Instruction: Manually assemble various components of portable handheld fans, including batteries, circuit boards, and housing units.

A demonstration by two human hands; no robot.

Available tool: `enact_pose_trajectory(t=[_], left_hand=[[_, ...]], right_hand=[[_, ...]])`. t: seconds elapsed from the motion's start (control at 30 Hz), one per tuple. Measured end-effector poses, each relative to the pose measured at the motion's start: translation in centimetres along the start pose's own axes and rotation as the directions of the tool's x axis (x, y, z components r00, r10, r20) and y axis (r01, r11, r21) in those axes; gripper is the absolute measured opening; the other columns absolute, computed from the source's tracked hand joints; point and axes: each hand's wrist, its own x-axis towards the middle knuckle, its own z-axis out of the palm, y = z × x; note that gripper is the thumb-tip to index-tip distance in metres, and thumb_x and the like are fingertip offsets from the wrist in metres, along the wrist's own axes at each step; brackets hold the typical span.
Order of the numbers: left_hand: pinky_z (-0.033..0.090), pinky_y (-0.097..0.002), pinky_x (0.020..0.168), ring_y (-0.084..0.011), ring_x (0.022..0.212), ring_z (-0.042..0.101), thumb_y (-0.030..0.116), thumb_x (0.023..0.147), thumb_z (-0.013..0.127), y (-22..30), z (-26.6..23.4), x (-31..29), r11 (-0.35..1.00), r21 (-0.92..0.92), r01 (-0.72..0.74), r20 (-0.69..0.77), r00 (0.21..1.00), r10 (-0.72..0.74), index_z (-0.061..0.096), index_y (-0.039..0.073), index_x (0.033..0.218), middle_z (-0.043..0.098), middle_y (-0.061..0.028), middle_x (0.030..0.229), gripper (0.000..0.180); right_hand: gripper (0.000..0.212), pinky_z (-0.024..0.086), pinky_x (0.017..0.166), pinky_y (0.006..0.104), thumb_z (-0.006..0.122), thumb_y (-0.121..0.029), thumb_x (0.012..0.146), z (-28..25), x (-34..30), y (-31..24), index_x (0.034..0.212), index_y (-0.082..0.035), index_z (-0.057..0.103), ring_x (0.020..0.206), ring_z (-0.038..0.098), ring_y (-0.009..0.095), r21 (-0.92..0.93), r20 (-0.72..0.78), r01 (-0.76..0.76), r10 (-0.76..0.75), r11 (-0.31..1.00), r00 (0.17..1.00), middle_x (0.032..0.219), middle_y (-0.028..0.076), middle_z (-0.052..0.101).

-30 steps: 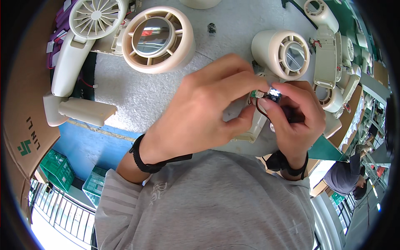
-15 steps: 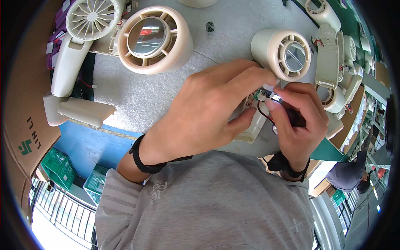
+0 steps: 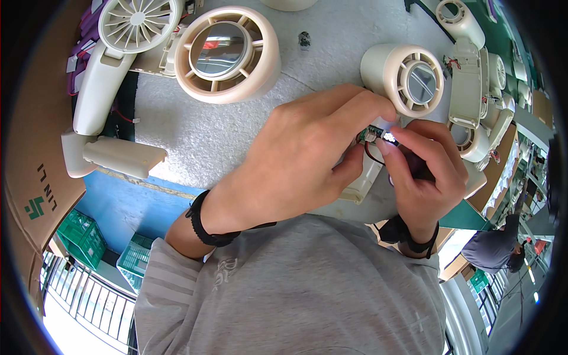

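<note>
Between my two hands sits a small circuit board (image 3: 371, 135) with a lit white display and thin red and black wires. My left hand (image 3: 310, 145) reaches across from the left, its thumb and index finger closed on the board's left end. My right hand (image 3: 429, 157) pinches the lit end between thumb and fingers. Beneath them lies a cream handle shell (image 3: 362, 184), partly covered by my hands. Just above my fingertips is a cream fan head (image 3: 402, 80) with a mirrored round centre, to which the shell may be joined; the joint is hidden.
A larger fan head (image 3: 228, 56) stands at the back left, beside a handheld fan with a slotted grille (image 3: 137, 23). Several open fan housings (image 3: 466, 89) line the right side. A cardboard box (image 3: 35, 130) borders the left; green crates (image 3: 83, 239) are below. Another person (image 3: 494, 248) is far right.
The board has turned slightly and its lit display shows more fully between my fingers. The view has shifted a little; both hands keep their hold.
</note>
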Motion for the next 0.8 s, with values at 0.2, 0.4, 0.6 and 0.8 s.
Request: enact_pose_trajectory(t=[0.2, 0.4, 0.6, 0.8], left_hand=[[0.048, -0.0276, 0.055, -0.0159, 0.067, 0.060, -0.012, 0.069, 0.064, -0.21, -0.09, -0.04, 1.000, -0.017, -0.023, -0.008, 1.000, 0.023, 0.060, 0.006, 0.113, 0.064, -0.0059, 0.099, 0.047], [0.049, -0.0288, 0.057, -0.0174, 0.068, 0.060, -0.013, 0.071, 0.062, -0.05, -0.27, -0.20, 0.997, -0.075, 0.000, 0.000, 1.000, 0.000, 0.059, 0.005, 0.115, 0.064, -0.0077, 0.100, 0.047], [0.049, -0.0296, 0.060, -0.0187, 0.069, 0.060, -0.016, 0.074, 0.057, -0.18, -0.48, -0.19, 0.995, -0.099, -0.017, 0.009, 1.000, 0.018, 0.059, 0.004, 0.115, 0.064, -0.0095, 0.102, 0.046], [0.049, -0.0297, 0.062, -0.0188, 0.070, 0.062, -0.017, 0.076, 0.055, -0.03, -0.56, -0.14, 0.996, -0.094, -0.003, 0.009, 1.000, 0.004, 0.060, 0.003, 0.116, 0.065, -0.0104, 0.101, 0.045]], right_hand=[[0.025, 0.041, 0.052, 0.0195, 0.079, 0.008, 0.067, 0.05, -0.06, -0.40, 0.089, 0.000, 0.072, 0.062, 0.054, 0.007, -0.059, -0.007, 0.002, -0.002, 0.998, 1.000, 0.084, 0.007, 0.064], [0.025, 0.041, 0.052, 0.0200, 0.079, 0.008, 0.067, 0.02, -0.15, -0.59, 0.089, 0.000, 0.072, 0.062, 0.054, 0.008, -0.051, -0.007, -0.014, 0.013, 0.999, 1.000, 0.084, 0.007, 0.064], [0.025, 0.042, 0.053, 0.0203, 0.079, 0.008, 0.067, -0.02, -0.19, -0.63, 0.090, 0.000, 0.072, 0.064, 0.055, 0.009, -0.068, 0.001, -0.006, 0.006, 0.998, 1.000, 0.084, 0.008, 0.064], [0.025, 0.042, 0.053, 0.0208, 0.079, 0.007, 0.067, 0.00, -0.14, -0.52, 0.090, 0.000, 0.072, 0.064, 0.055, 0.010, -0.068, -0.005, 0.007, -0.007, 0.998, 1.000, 0.084, 0.008, 0.064]])
